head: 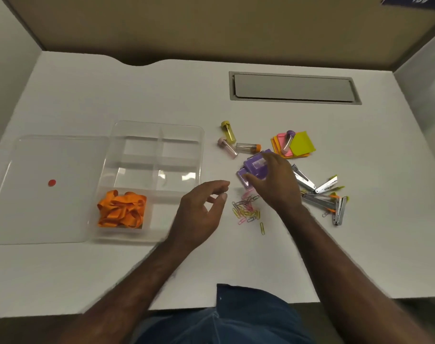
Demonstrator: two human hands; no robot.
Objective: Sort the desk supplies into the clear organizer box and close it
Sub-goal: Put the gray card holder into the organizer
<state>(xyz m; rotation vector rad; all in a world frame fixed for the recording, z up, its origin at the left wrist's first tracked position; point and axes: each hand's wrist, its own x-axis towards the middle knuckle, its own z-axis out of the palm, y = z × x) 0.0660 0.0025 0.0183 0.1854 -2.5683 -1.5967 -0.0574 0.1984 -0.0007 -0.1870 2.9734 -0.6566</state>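
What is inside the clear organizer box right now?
Orange rubber bands fill one near compartment of the clear organizer box. The other compartments look bare, though the left hand covers the box's near right corner.

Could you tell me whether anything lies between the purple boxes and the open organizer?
Only the left hand hovers in that gap; the desk between the purple boxes, under the right hand, and the organizer looks bare.

Open white desk [112, 274] stretches between the near edge and the clear organizer box [157, 155], whose lid [45, 189] lies flat to its left. To the right, paper clips [247, 211], purple cases [254, 167], capped tubes [232, 142], sticky notes [295, 145] and staple removers [320, 194] crowd the surface close together.
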